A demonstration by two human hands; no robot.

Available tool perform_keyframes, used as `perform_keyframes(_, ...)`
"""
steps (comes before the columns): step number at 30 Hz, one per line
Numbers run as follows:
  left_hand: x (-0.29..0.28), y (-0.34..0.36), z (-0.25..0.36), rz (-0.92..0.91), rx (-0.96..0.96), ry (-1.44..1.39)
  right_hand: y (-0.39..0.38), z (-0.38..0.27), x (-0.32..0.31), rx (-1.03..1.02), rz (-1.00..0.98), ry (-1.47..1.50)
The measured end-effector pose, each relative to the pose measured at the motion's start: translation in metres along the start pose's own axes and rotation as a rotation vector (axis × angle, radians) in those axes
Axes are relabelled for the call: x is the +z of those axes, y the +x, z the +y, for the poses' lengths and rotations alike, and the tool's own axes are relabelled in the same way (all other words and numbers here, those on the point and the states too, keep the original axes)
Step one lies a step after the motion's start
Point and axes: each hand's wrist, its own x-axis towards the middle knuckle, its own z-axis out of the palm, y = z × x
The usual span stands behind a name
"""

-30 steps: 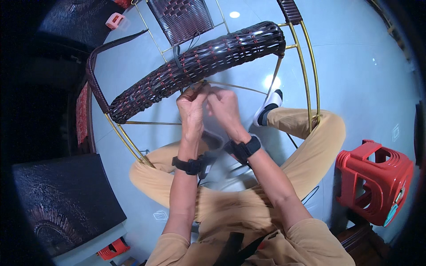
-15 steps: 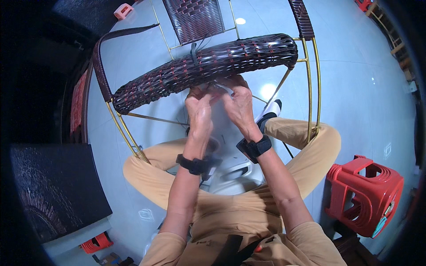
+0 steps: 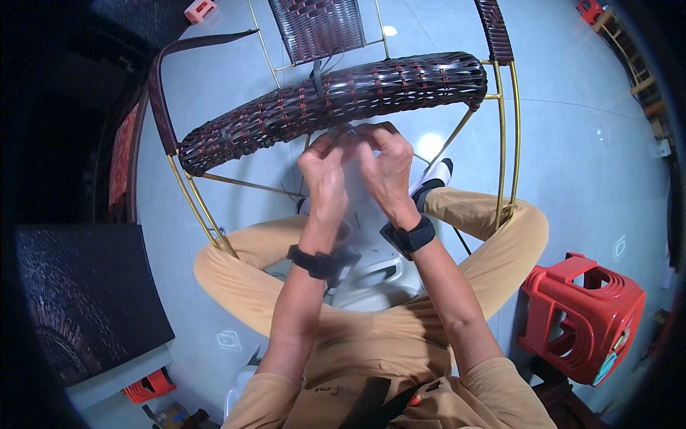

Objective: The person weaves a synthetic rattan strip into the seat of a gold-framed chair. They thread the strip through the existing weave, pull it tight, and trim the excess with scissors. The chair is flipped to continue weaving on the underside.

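A woven chair with a brass-coloured metal frame (image 3: 501,143) stands before me, its legs by my knees. Dark brown strips with red accents form its long woven roll (image 3: 343,91). Just under the near edge of that roll, my left hand (image 3: 325,168) and my right hand (image 3: 387,161) meet, fingertips bent together in a pinch. Something small and thin seems to be between the fingers, but blur hides what it is. A dark strip end (image 3: 317,77) sticks up from the roll's top. The woven backrest panel (image 3: 325,32) lies beyond.
To my right a red plastic stool (image 3: 582,314) lies on its side. A white plastic stool (image 3: 375,289) is between my legs. At left stands a dark panel (image 3: 93,300), with a small red stool (image 3: 148,386) below it. A pink stool (image 3: 199,10) is far left.
My hands stay together beneath the roll, fingers slightly shifted and a little clearer of its edge. The chair sits marginally farther right in view at its far side.
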Motion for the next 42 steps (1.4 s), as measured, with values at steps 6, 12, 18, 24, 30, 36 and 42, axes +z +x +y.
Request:
perform_keyframes(6, 0.0, -0.001, 0.0, -0.006, -0.025, 0.002, -0.001, 0.006, 0.003, 0.06, -0.056, -0.002)
perform_keyframes(12, -0.009, 0.002, 0.003, -0.074, -0.072, 0.024, -0.002, -0.002, 0.001, 0.326, -0.174, 0.32)
perform_keyframes(18, -0.012, 0.005, -0.002, -0.117, -0.065, 0.107, -0.01, 0.004, 0.003, 0.234, -0.124, 0.216)
perform_keyframes(24, 0.001, -0.002, 0.005, -0.077, -0.083, 0.046, -0.021, 0.01, -0.008, 0.297, -0.076, 0.233)
perform_keyframes(30, -0.009, 0.002, 0.005, -0.148, -0.084, 0.108, -0.003, 0.015, -0.018, 0.254, -0.075, 0.168)
perform_keyframes(36, -0.011, 0.005, 0.004, -0.162, -0.123, 0.093, -0.003, 0.015, -0.009, 0.243, -0.123, 0.152)
perform_keyframes(42, -0.017, 0.001, 0.006, -0.197, -0.178, 0.088, -0.003, 0.005, -0.006, 0.247, -0.127, 0.163)
